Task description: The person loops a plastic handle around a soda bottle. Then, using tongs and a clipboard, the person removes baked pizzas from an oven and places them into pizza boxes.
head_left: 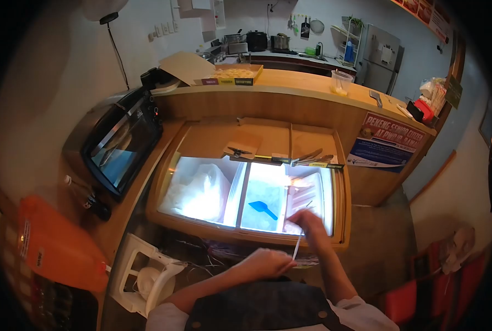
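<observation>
A thin white strip [297,248] runs between my two hands, in front of the lit chest freezer [342,234]. My left hand [268,262] is closed at the strip's lower end. My right hand [307,220], fingers pinched, is at its upper end, over the freezer's near right edge. Inside the freezer, a blue scoop [263,209] lies in the middle section. A white bag [196,190] fills the left section, and wrapped items [312,196] are in the right one.
Flattened cardboard [207,140] and a black-handled tool [238,151] lie behind the freezer opening. An oven [119,143], a dark bottle [96,207] and an orange container [58,243] are at left. Beyond stands a counter [295,85] with a pizza box [235,77] and plastic cup [341,83].
</observation>
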Available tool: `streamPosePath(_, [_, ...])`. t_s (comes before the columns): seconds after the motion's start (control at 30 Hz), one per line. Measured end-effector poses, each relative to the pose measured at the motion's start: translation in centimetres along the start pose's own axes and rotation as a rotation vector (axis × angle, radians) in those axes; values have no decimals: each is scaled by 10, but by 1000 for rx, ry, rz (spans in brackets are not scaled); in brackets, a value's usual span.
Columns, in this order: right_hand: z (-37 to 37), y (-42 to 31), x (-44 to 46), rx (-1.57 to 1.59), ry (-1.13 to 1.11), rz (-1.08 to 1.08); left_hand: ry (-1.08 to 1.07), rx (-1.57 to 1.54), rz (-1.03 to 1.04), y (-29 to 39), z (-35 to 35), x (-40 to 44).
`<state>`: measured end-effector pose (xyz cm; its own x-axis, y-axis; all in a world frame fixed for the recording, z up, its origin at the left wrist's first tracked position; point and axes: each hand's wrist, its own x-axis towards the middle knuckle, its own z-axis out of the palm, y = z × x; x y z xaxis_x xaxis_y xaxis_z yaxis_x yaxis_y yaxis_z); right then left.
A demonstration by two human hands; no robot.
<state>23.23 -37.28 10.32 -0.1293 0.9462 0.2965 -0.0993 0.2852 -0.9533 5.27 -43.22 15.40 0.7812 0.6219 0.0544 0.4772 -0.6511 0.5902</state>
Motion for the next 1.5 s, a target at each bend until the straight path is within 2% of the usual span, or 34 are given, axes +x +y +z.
streamPosePath(0.03, [9,-17,-11,-84,-281,136,93,-38,-24,-6,-13,2])
streamPosePath(0.1, [23,-37,-27,652,-875,660,280,-116,-83,-24,-49,7])
streamPosePath(0.17, [15,-31,-24,990,-539,339,302,-41,-150,-37,-39,10])
streamPosePath(0.23, [5,-55,1,1200,-12,141,297,27,-111,-33,-31,11])
streamPosePath(0.27, [6,-40,0,532,-135,75,276,50,-35,-18,-25,8])
streamPosePath(0.3, [6,-31,-14,127,-224,183,261,76,35,-5,-24,5])
streamPosePath(0.33, [9,-28,-27,-282,-362,253,286,-92,21,-3,-41,6])
streamPosePath(0.37, [8,-28,-23,155,-659,291,397,-148,-98,-23,-48,6])
streamPosePath(0.4, [13,-37,-8,606,-938,314,369,-141,-165,-33,-54,9])
streamPosePath(0.43, [13,-53,-6,867,-629,363,346,-133,-232,-39,-57,10])
streamPosePath(0.5, [14,-84,-1,1324,-18,201,250,-82,-7,-33,-17,5])
streamPosePath(0.53, [8,-63,7,684,-29,81,205,-51,103,-25,-9,6])
streamPosePath(0.57, [4,-41,13,51,-43,-39,239,-66,70,-21,-10,5])
streamPosePath(0.63, [12,-61,-9,-488,-430,667,315,-97,-13,-1,-37,0])
streamPosePath(0.67, [12,-58,-6,-108,-909,564,418,-148,-35,-14,-50,2])
streamPosePath(0.7, [11,-60,-7,386,-867,474,433,-40,-74,-23,-62,1])
streamPosePath(0.73, [10,-61,-8,914,-894,414,424,-26,-8,-43,-41,3])
streamPosePath(0.77, [11,-67,-17,1450,-329,375,410,-13,62,-58,-13,5])
streamPosePath(0.8, [15,-71,-3,964,-180,229,308,-30,92,-44,-6,1])
streamPosePath(0.87, [6,-58,0,181,-277,442,177,-2,89,-2,-24,-8])
streamPosePath(0.93, [-7,-45,-19,221,-506,776,358,-170,-21,-17,-46,-6])
streamPosePath(0.97, [-8,-43,-25,572,-485,733,451,-251,-74,-22,-52,-6])
streamPosePath(1.0, [-7,-47,-27,916,-456,673,363,-232,-69,-23,-47,-6])
streamPosePath(1.07, [28,-100,-5,1150,-178,223,187,-195,-59,-16,-23,-10])
streamPosePath(1.13, [11,-70,1,227,-319,336,50,-9,46,-1,-21,-10])
streamPosePath(1.17, [-3,-41,1,-236,-367,383,151,-48,20,-6,-24,-10])
streamPosePath(1.2, [-25,20,-13,-30,-676,641,253,-85,-5,-19,-34,-8])
streamPosePath(1.27, [-12,15,-28,684,-737,550,356,-133,-73,-28,-51,-5])
streamPosePath(1.3, [10,-38,-19,911,-479,393,354,-147,-117,-27,-55,-4])
streamPosePath(1.33, [32,-91,-10,1110,-255,184,345,-76,-30,-32,-32,-3])
streamPosePath(1.37, [37,-107,1,1091,-58,176,330,0,57,-33,-14,-3])
streamPosePath(1.4, [25,-83,11,582,-220,-59,185,93,40,-16,-12,-7])
streamPosePath(1.43, [12,-38,11,-29,-186,191,258,67,57,-17,-16,-8])
streamPosePath(1.5, [13,-54,-6,68,-882,511,407,9,94,-27,-39,-5])
